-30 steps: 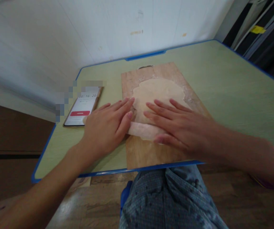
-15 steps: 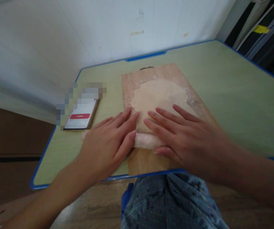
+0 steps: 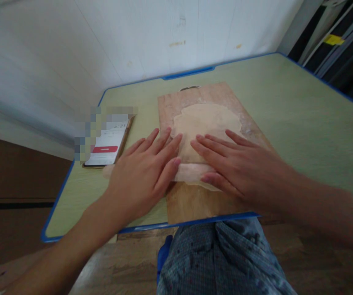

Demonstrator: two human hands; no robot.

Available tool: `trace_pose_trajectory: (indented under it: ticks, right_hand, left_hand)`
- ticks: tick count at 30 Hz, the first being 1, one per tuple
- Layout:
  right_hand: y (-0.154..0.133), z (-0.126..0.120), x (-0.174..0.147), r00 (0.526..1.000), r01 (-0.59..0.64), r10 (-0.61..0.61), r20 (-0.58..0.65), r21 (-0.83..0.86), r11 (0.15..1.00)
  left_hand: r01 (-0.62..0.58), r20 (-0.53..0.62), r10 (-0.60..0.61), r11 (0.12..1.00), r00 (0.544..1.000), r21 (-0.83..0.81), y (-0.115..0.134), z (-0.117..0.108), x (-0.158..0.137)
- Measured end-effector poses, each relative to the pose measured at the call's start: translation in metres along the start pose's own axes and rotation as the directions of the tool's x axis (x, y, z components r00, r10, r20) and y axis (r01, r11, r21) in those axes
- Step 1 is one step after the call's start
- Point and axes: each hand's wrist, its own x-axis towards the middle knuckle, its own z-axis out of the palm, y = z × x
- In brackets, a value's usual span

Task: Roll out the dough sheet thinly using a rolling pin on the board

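Note:
A flat, pale sheet of dough (image 3: pixel 209 119) lies on a wooden board (image 3: pixel 204 205). Across its near part runs a floury rolling pin (image 3: pixel 191 172), whose left end pokes out beyond my left hand (image 3: pixel 142 176). That hand rests on the pin's left side, palm down, fingers stretched forward. On the right side of the pin, my right hand (image 3: pixel 238 168) lies in the same way, fingers extended above the dough. Both hands are open, pressing on the pin rather than wrapped round it. The pin's right end is hidden under my right hand.
A phone (image 3: pixel 105 139) with a lit screen, partly pixelated, lies to the left of the board. The pale green table (image 3: pixel 311 123) has a blue rim and meets a white wall (image 3: pixel 152 41) at the back. Dark items (image 3: pixel 348 49) stand at the far right.
Both hands and the rolling pin have moved slightly forward, away from me. A strip of dough now shows on the near side of the pin.

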Motion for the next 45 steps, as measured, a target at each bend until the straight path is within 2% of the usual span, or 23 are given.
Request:
trace_pose_trajectory:
  ticks: [4,9,12,16,19,22,28,32,35,38,41,45]
  right_hand:
    - [-0.007,0.000,-0.006,1.000,0.006,-0.006,-0.001,0.009,1.000]
    - [0.020,0.007,0.023,0.993,-0.104,0.100,0.054,0.056,0.993]
    - [0.024,0.007,0.026,0.989,-0.126,0.117,0.095,0.095,0.987]
    - [-0.004,0.000,0.001,0.996,-0.090,0.089,0.020,0.043,0.995]
    - [-0.026,-0.003,-0.015,0.991,-0.124,0.125,-0.036,0.027,0.992]
    - [-0.027,-0.002,-0.012,0.985,-0.163,0.164,-0.046,0.019,0.986]
    - [-0.005,-0.003,0.012,0.968,-0.249,0.249,-0.015,-0.006,0.968]
    - [-0.020,-0.005,0.001,0.944,-0.330,0.331,0.000,0.040,0.943]
    - [-0.038,-0.004,-0.013,0.930,-0.362,0.366,-0.041,0.081,0.929]
    - [-0.043,-0.002,-0.016,0.925,-0.364,0.371,-0.079,0.091,0.927]
    - [-0.033,-0.002,-0.004,0.911,-0.400,0.404,-0.087,0.061,0.915]
    - [-0.019,-0.005,0.011,0.901,-0.433,0.434,0.014,0.074,0.898]
  left_hand:
    - [-0.026,-0.028,0.026,1.000,0.999,-0.004,0.007,0.002,-0.022]
    - [-0.001,-0.015,0.001,0.999,1.000,0.034,0.003,0.001,-0.003]
    - [0.012,-0.007,-0.011,0.999,1.000,0.053,0.003,0.001,0.004]
    - [-0.011,-0.038,0.013,0.999,0.999,0.045,0.011,0.002,-0.017]
    - [-0.023,-0.087,0.026,0.999,0.996,0.035,0.019,0.005,-0.039]
    - [0.056,-0.130,-0.050,0.998,0.990,0.039,0.026,0.007,-0.044]
    - [0.252,-0.102,-0.247,0.967,0.964,0.042,0.032,0.007,-0.017]
    - [0.242,-0.120,-0.242,0.970,0.963,-0.015,0.034,0.008,-0.024]
    - [0.196,-0.138,-0.204,0.978,0.969,-0.071,0.037,0.011,-0.043]
    - [0.182,-0.163,-0.194,0.979,0.967,-0.087,0.039,0.014,-0.051]
    - [0.263,-0.169,-0.267,0.964,0.949,-0.049,0.040,0.012,-0.036]
    - [0.375,-0.156,-0.368,0.927,0.917,0.019,0.040,0.007,-0.008]
